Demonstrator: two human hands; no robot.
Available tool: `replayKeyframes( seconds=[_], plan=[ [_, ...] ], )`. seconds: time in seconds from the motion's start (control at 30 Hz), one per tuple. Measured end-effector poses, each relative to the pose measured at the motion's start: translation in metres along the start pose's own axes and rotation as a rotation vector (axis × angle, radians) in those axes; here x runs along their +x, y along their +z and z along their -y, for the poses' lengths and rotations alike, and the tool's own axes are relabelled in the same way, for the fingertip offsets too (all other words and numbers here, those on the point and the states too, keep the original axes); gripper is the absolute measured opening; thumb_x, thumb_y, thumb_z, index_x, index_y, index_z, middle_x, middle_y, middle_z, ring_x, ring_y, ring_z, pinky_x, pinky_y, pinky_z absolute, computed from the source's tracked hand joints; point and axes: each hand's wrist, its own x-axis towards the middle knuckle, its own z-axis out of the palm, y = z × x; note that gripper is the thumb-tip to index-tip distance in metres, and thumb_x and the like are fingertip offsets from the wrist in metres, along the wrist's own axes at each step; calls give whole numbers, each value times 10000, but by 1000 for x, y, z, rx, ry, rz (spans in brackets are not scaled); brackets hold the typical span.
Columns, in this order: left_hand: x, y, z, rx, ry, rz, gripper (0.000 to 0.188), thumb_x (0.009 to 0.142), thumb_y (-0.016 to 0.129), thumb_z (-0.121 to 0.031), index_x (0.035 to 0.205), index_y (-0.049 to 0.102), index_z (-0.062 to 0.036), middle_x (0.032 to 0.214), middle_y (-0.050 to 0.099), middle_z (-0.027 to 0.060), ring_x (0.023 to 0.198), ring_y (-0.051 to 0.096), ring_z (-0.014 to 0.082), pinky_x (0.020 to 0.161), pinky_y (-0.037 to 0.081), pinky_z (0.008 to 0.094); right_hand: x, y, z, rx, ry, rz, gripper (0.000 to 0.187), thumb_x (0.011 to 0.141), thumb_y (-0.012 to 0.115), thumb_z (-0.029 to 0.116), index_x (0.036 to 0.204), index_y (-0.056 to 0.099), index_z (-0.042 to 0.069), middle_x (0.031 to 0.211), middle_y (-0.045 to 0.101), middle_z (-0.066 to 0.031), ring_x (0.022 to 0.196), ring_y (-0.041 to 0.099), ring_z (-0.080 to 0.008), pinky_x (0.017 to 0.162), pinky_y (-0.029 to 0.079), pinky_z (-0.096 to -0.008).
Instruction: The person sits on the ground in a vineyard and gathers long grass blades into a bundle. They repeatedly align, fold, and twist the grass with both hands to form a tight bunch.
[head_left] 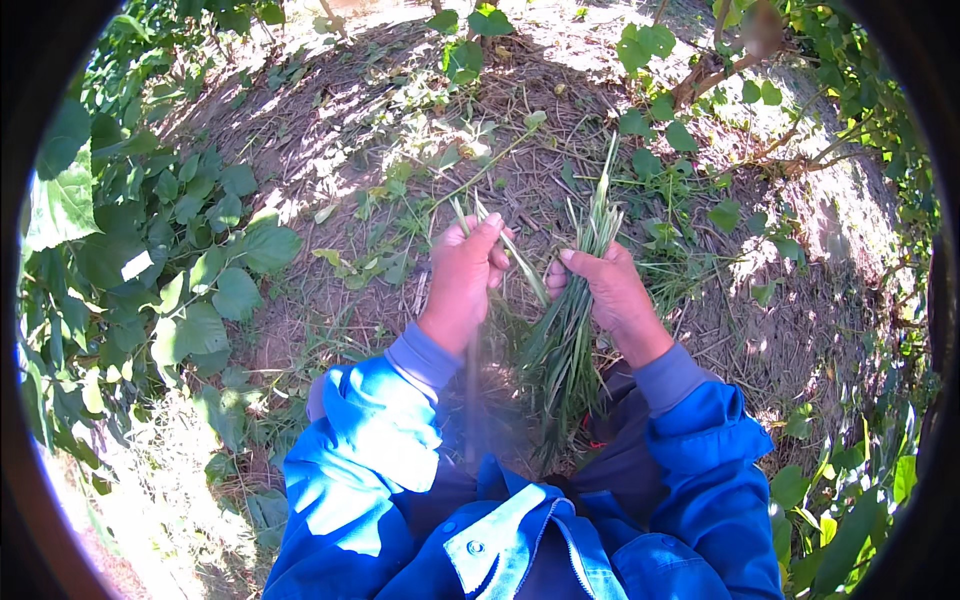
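Note:
A thick bundle of long green grass hangs from my right hand, whose fingers are wrapped round it near its upper end. The blades fan downward in front of my lap, and a few paler stalks poke up above the fist. My left hand is closed on a few grass stalks, which slant down toward the bundle. Their short ends stick out above the thumb. The two hands are level and a small distance apart. Some of the fingers on both hands are hidden.
Broad-leaved green plants crowd the left side. On the right, branches and more leaves reach in. Dry stems and small weeds cover the brown soil ahead, with sunlit patches among shade. My legs are bent below the hands.

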Motion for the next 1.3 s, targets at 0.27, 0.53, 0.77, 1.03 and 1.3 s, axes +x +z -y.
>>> replayKeyframes(
  seconds=[0.27,0.53,0.77,1.03,1.3],
  plan=[
    [22,-33,-26,24,159,-141,153,976,603,-227,954,597,-76,875,668,63,690,579,92,491,415,228,3,-12,19,-135,-123,-14,71,906,613,63,894,545,54,690,582,-36,558,575,-134,509,506,-302],
    [24,-38,-48,87,253,-187,184,972,591,-257,966,598,-74,883,675,67,762,608,124,551,447,245,4,-21,32,-278,-232,-80,71,903,609,69,912,540,51,713,573,-24,552,549,-103,486,466,-274],
    [12,-20,-31,51,130,-22,202,992,576,-261,981,573,-59,891,672,91,759,656,182,562,498,269,-6,8,12,-220,-146,81,122,897,637,73,989,578,20,774,614,-55,579,565,-118,511,473,-272],
    [3,-3,-16,76,93,31,227,1000,570,-272,1011,566,-45,909,652,97,786,668,192,583,521,276,-7,12,1,-267,-22,223,180,856,692,55,1003,597,10,760,597,-23,554,555,-100,494,452,-253],
    [0,0,-12,45,60,94,229,1002,567,-268,1021,554,-40,918,644,105,791,669,196,580,530,277,-11,14,-1,-294,67,234,214,823,706,46,1007,598,24,722,598,-11,547,556,-90,490,452,-242]
  ],
)
